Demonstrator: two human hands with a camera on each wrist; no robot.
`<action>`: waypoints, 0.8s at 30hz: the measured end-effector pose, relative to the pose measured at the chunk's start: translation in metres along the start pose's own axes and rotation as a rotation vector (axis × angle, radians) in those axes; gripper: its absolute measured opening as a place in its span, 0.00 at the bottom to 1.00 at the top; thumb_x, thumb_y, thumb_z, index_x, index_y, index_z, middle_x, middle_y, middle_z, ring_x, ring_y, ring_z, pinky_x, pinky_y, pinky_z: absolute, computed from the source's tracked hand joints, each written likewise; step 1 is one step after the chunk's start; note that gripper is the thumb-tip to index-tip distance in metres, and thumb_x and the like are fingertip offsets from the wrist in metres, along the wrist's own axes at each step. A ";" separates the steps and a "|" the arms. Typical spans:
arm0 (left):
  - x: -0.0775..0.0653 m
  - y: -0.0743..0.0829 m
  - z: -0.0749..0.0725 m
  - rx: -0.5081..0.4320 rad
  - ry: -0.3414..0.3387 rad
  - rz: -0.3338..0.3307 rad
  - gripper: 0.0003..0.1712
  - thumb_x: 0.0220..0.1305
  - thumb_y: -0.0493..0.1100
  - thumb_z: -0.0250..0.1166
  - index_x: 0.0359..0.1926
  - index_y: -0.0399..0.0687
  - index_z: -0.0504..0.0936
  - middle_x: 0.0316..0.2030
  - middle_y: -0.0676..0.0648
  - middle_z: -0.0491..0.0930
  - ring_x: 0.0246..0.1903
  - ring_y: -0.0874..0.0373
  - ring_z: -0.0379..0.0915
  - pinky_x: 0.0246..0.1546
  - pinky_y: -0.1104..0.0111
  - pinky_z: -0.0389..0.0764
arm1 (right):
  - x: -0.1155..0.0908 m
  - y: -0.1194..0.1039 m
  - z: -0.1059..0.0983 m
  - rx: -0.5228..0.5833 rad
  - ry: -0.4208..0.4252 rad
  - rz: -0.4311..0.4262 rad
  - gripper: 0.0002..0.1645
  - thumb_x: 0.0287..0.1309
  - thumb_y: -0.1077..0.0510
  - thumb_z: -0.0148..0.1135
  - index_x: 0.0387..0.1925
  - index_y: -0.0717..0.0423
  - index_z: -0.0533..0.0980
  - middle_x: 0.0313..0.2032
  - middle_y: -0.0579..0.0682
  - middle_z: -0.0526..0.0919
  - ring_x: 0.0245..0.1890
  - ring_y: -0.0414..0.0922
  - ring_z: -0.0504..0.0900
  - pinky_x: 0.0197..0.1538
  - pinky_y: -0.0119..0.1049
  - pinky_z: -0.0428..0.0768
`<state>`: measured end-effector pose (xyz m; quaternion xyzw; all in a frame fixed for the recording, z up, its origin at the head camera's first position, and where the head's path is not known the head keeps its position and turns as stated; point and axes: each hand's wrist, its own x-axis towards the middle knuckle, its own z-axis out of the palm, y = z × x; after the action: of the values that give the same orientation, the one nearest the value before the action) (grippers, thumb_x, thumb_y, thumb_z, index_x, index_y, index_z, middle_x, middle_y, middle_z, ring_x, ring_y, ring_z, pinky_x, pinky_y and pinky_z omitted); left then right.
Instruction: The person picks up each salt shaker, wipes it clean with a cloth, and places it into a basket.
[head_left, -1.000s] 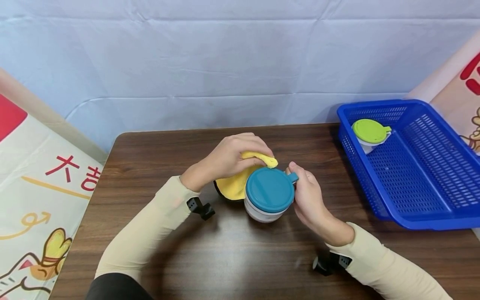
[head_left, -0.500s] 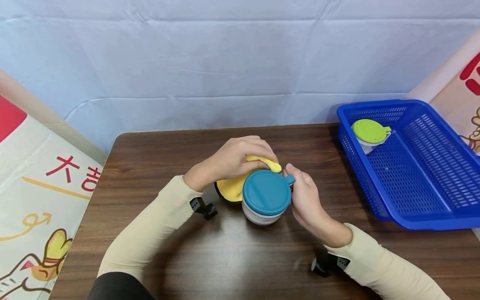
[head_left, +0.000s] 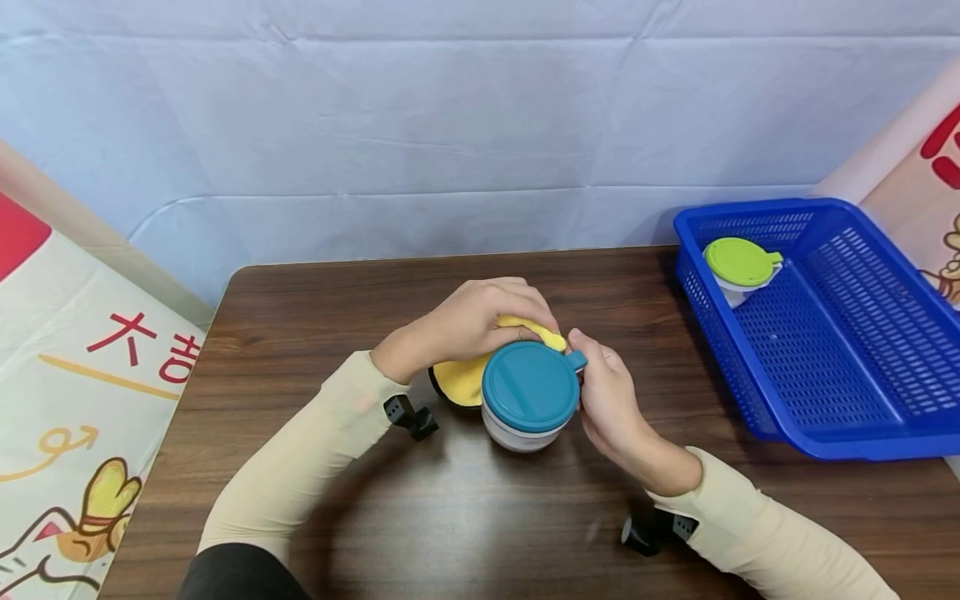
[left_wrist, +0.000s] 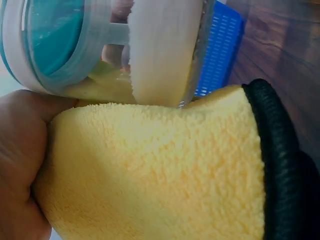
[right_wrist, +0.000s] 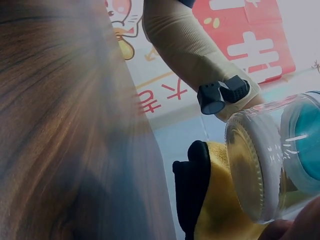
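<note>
A clear seasoning jar with a teal lid and white contents is held above the table, its base visible in the right wrist view. My right hand grips it by the handle side. My left hand pinches a yellow cloth against the jar's far left side. In the left wrist view the fluffy cloth with black edging lies along the jar wall. The fingertips behind the jar are partly hidden.
A blue plastic basket stands at the right of the brown wooden table. Inside its far left corner is a similar jar with a lime-green lid. A pale cloth backdrop hangs behind the table.
The jar and right hand have shifted slightly left and nearer. My left hand has moved a little right with the cloth, along the far side of the lid.
</note>
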<state>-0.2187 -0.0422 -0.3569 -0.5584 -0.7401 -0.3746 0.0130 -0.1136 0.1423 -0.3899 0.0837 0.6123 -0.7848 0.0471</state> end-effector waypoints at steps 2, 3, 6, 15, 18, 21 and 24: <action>0.000 0.000 0.001 0.005 -0.029 -0.034 0.09 0.68 0.40 0.69 0.47 0.50 0.89 0.45 0.54 0.86 0.48 0.62 0.76 0.52 0.70 0.75 | -0.001 -0.001 0.000 0.002 0.006 0.013 0.34 0.79 0.50 0.42 0.11 0.47 0.66 0.11 0.40 0.64 0.12 0.37 0.63 0.20 0.27 0.64; 0.000 -0.001 0.002 0.015 -0.045 -0.053 0.09 0.68 0.41 0.69 0.47 0.51 0.89 0.45 0.55 0.86 0.48 0.62 0.76 0.52 0.70 0.75 | -0.001 -0.002 0.000 0.002 0.005 0.016 0.34 0.79 0.51 0.42 0.10 0.48 0.66 0.11 0.40 0.64 0.12 0.37 0.63 0.20 0.27 0.64; -0.002 -0.005 0.004 0.056 -0.097 -0.120 0.09 0.69 0.42 0.68 0.48 0.54 0.89 0.46 0.57 0.85 0.49 0.63 0.76 0.52 0.70 0.75 | -0.003 -0.003 0.000 0.002 -0.003 0.005 0.34 0.80 0.51 0.41 0.11 0.49 0.63 0.12 0.40 0.62 0.12 0.38 0.61 0.20 0.27 0.62; -0.013 -0.020 0.004 0.108 -0.086 -0.204 0.10 0.70 0.43 0.67 0.50 0.53 0.88 0.46 0.56 0.85 0.50 0.61 0.77 0.53 0.67 0.76 | -0.002 -0.005 -0.003 0.005 -0.023 -0.026 0.34 0.81 0.50 0.40 0.12 0.50 0.61 0.13 0.41 0.60 0.13 0.38 0.60 0.20 0.28 0.60; -0.016 -0.021 0.003 0.114 -0.083 -0.228 0.10 0.71 0.44 0.67 0.51 0.53 0.87 0.47 0.55 0.84 0.49 0.61 0.77 0.51 0.66 0.77 | -0.002 -0.005 -0.003 0.008 -0.017 -0.035 0.34 0.81 0.50 0.39 0.12 0.50 0.60 0.13 0.41 0.60 0.13 0.38 0.61 0.20 0.28 0.61; -0.020 -0.022 0.002 0.126 -0.075 -0.253 0.10 0.71 0.44 0.66 0.51 0.53 0.87 0.47 0.55 0.84 0.48 0.61 0.78 0.50 0.66 0.77 | -0.001 -0.006 -0.004 0.014 -0.020 -0.048 0.34 0.81 0.50 0.39 0.12 0.51 0.60 0.13 0.41 0.60 0.14 0.38 0.61 0.21 0.28 0.60; -0.026 -0.022 0.000 0.129 -0.064 -0.268 0.10 0.71 0.45 0.66 0.50 0.52 0.86 0.48 0.55 0.84 0.49 0.61 0.78 0.51 0.66 0.78 | -0.001 -0.007 -0.006 0.027 -0.021 -0.057 0.34 0.80 0.50 0.39 0.12 0.51 0.59 0.13 0.40 0.60 0.14 0.38 0.61 0.21 0.28 0.60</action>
<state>-0.2271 -0.0654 -0.3802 -0.4642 -0.8305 -0.3067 -0.0250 -0.1136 0.1494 -0.3844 0.0588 0.6034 -0.7947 0.0301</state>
